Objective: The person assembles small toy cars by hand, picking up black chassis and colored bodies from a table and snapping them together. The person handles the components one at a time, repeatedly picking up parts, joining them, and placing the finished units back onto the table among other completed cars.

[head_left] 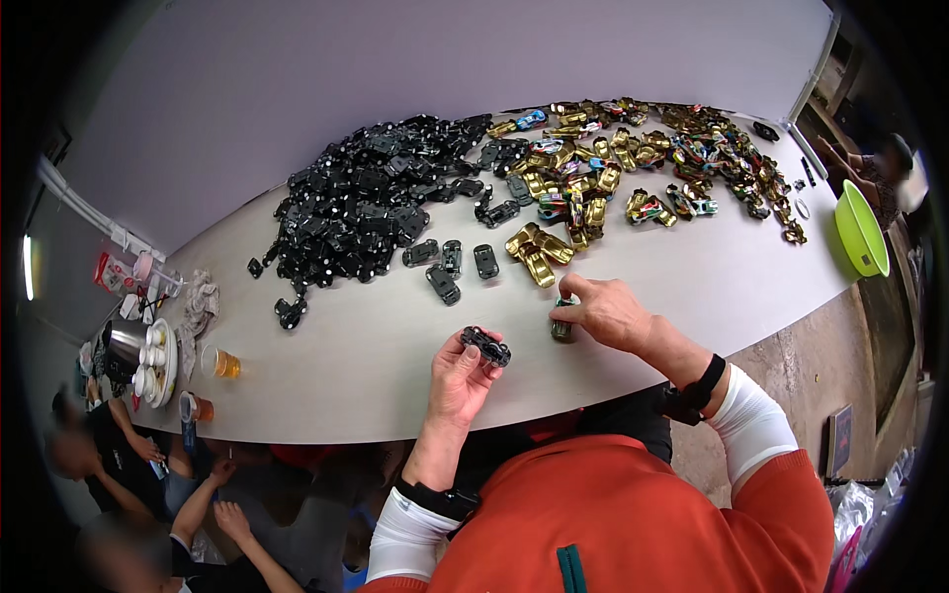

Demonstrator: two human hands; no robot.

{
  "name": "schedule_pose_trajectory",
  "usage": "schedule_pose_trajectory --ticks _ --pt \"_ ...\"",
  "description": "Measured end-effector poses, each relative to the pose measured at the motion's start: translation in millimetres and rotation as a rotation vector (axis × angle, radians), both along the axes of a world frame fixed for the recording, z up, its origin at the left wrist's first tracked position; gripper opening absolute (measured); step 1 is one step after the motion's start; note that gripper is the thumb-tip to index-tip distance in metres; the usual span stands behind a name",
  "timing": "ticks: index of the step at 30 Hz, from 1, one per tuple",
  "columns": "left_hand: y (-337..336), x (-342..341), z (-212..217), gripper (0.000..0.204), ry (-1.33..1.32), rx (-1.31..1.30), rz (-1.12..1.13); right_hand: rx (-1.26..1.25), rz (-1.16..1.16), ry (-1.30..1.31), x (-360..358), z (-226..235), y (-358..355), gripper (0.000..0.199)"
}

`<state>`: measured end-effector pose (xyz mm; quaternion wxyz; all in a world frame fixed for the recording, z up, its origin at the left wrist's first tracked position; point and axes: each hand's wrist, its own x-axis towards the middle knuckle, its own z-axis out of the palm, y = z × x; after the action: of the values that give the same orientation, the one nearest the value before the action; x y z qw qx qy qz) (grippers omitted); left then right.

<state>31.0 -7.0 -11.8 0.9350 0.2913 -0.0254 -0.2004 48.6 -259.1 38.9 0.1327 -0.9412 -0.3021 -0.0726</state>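
My left hand is closed around a black toy car base, held just above the table near its front edge. To its right, my right hand pinches a small dark toy car low over the tabletop; the fingers cover part of it. Beyond my hands, several loose black car bases lie apart from a large heap of black car bases. A few gold toy car bodies lie close to my right hand, in front of a pile of gold and coloured car bodies.
A white table meets a pale upright panel at its back. At the left stand a cup of amber drink, a tray of white cups and a crumpled cloth. A green basin is at the right. Other people sit nearby.
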Motion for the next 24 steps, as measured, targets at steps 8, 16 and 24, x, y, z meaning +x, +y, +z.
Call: schedule_pose_trajectory --ticks 8,16,24 --pt "-34.0 -0.3 23.8 0.028 -0.111 0.332 -0.239 0.129 -0.491 0.370 5.1 13.4 -2.8 0.029" --pt "-23.8 6.6 20.9 0.027 -0.052 0.063 -0.265 0.177 -0.458 0.443 12.7 -3.9 3.5 0.042" --pt "-8.8 7.9 24.0 0.030 -0.129 -0.009 -0.006 1.203 -0.168 0.677 -31.6 33.8 47.4 0.036"
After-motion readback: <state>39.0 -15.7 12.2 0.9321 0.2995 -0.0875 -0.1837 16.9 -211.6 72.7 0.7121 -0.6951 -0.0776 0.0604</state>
